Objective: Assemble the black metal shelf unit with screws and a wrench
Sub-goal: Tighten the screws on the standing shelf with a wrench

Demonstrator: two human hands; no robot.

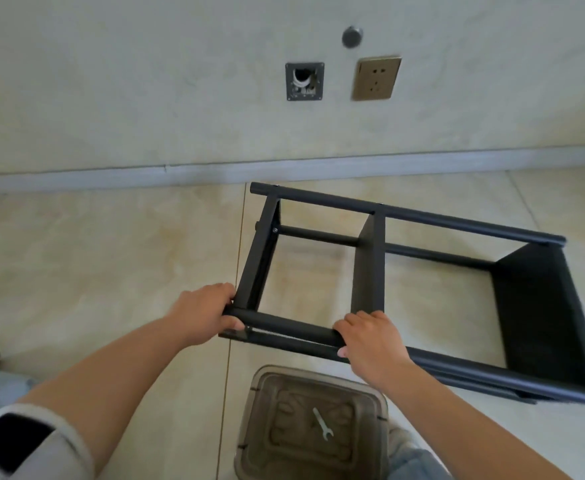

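Black metal shelf unit [370,268] laid on side on tiled floor [111,265], near wall. Left hand [202,311] extended forward, grip curled round end of near round tube at corner. Right hand [370,344] grip curled over same tube, beside middle panel. Three shelf panels counted. One wrench [322,423] laid on plastic bin lid [315,424] below.

one shelf unit [374,271], one wrench [322,424] (possibly others hidden)
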